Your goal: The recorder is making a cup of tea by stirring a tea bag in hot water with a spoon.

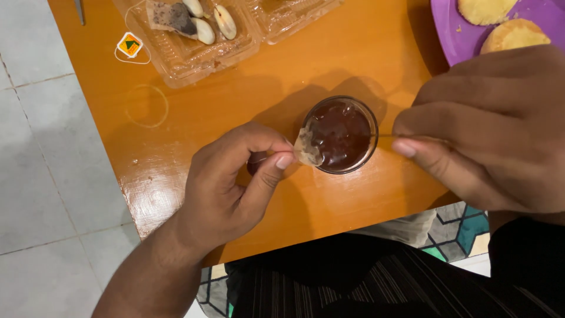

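Nearest the camera: dark striped trousers [329, 282] of the seated person, a patterned mat [465, 227] on the floor below, pale floor tiles [41, 176] to the left.

Orange table [194, 141], glossy; its near edge runs slantwise from the left corner toward the right.

Left hand [235, 182] rests over the near part of the table, close to that edge. Thumb and forefinger pressed together, pinching a wet tea bag [307, 148]. The bag hangs at the fingertips, touching the left rim of the glass and partly over the liquid.

Glass [342, 135]: small, clear, round, standing upright near the middle of the table, just inside the near edge. Filled with dark brown tea. It sits between the two hands.

Right hand [488, 129] at the right edge of the table, fingers curled in, thumb and forefinger pinching a thin metal handle [406, 137], probably a spoon. The handle reaches left to the right rim of the glass; its end in the liquid cannot be made out.

Farther back, left: a faint ring mark [147, 106] on the tabletop.

Far left corner area: clear plastic clamshell tray [182, 59] holding a used tea bag [172, 16] and pale seed-like pieces [225, 22]. A paper tag on a string [130, 45] lies just beside the tray.

Far right corner: purple plate [447, 35] with two round pale cakes [515, 35].
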